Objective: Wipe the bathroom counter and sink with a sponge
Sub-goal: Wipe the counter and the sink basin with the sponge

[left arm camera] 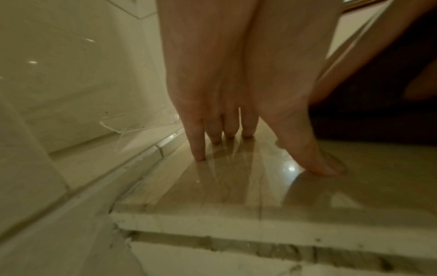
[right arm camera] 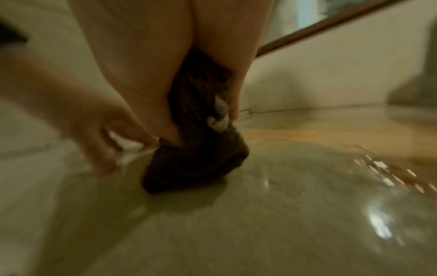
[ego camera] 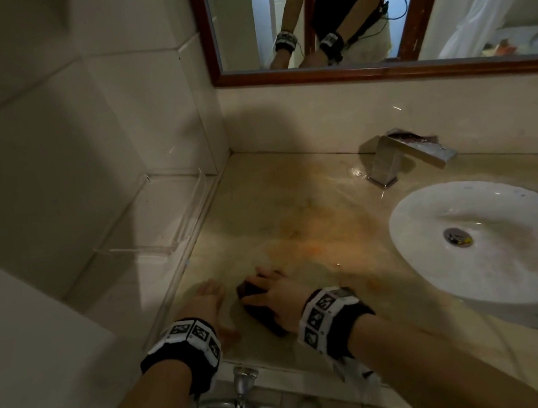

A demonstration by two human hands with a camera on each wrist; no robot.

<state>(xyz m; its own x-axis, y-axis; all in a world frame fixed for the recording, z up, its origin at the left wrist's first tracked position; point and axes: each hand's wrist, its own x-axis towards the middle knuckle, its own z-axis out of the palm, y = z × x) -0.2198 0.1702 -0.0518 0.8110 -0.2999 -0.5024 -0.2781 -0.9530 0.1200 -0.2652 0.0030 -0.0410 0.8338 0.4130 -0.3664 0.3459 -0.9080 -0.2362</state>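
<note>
I am gripping the sponge (ego camera: 257, 300) in my right fingers (ego camera: 273, 281), scrubbing the desk (ego camera: 294, 200); left fingers (ego camera: 212, 289) flat, bracing. Next, probably the orange stain (ego camera: 315, 249).

Head view looks down on the counter (ego camera: 294, 200); both wrist views skim it close, along the fingers.

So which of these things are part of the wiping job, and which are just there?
In the job: sponge under the right hand, counter, sink, left hand resting on the counter.
Just there: faucet, mirror, clear wall shelf.
</note>
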